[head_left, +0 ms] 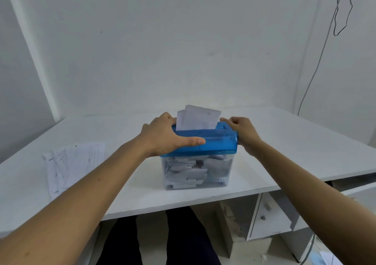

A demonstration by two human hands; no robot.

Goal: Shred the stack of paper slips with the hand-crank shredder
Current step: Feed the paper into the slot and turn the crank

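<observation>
Clasping the shredder (215,142) at 9 o'clock with my left hand (164,136), I curl my right hand (245,134) at its 3 o'clock end, presumably round the hidden crank, slips (198,120) upright between.

My shredder (213,142), blue top over a clear bin (195,175) full of strips, stands upright; white slips (198,118) stick from its slot; the stack (75,163) lies flat at left.

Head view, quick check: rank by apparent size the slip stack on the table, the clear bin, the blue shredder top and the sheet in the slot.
1. Largest: slip stack.
2. Next: clear bin and blue shredder top, about alike; the left hand hides part of the top.
3. Smallest: sheet in the slot.
</observation>
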